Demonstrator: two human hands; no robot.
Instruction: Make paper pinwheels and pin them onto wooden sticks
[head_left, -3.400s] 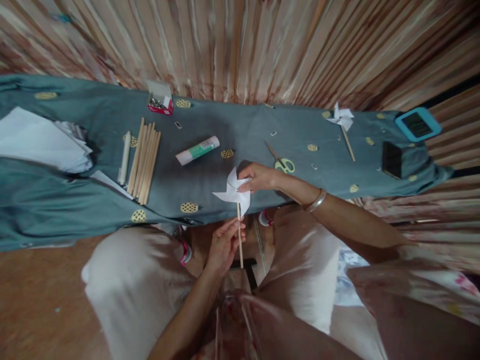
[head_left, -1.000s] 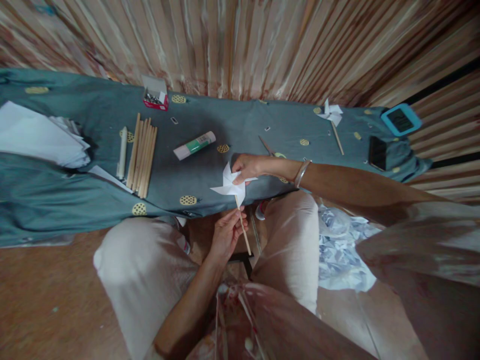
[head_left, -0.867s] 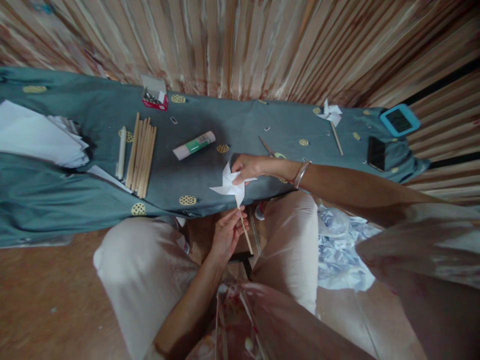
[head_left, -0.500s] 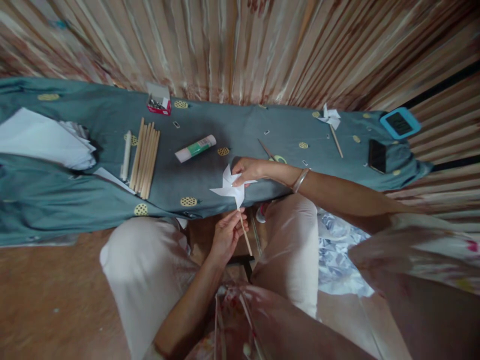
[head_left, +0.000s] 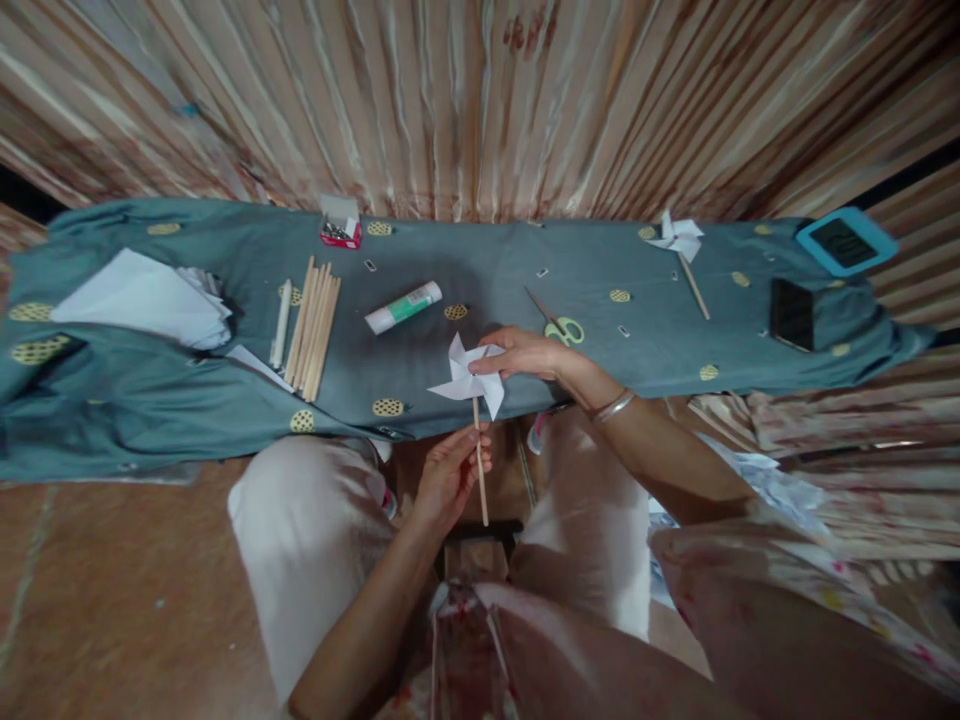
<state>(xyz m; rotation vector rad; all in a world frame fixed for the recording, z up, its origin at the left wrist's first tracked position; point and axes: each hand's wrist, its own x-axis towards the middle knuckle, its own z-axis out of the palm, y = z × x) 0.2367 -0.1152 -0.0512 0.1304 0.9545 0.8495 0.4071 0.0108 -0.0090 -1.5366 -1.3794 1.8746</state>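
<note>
A white paper pinwheel (head_left: 487,388) on a thin wooden stick (head_left: 481,490) is held over the table's near edge. My left hand (head_left: 450,470) pinches the stick below the pinwheel, and the stick's lower end sticks out past the fingers. My right hand (head_left: 525,353) reaches in from the right with its fingertips on the pinwheel's centre, the thumb and fingers around one blade. Just beyond the right hand lie scissors (head_left: 564,330) with green handles. A glue stick (head_left: 403,307) lies to the left of them.
On the cloth-covered table (head_left: 495,260) are wooden sticks (head_left: 315,330), a white candle-like stick (head_left: 282,322), stacked paper (head_left: 142,300), a red box of pins (head_left: 341,225), another pinwheel (head_left: 679,237), a phone (head_left: 792,314) and a blue-framed timer (head_left: 847,242).
The view has shifted. My right hand has opened its grip somewhat and shows more of the pinwheel, whose blades have turned. The stick now hangs more upright in my left hand.
</note>
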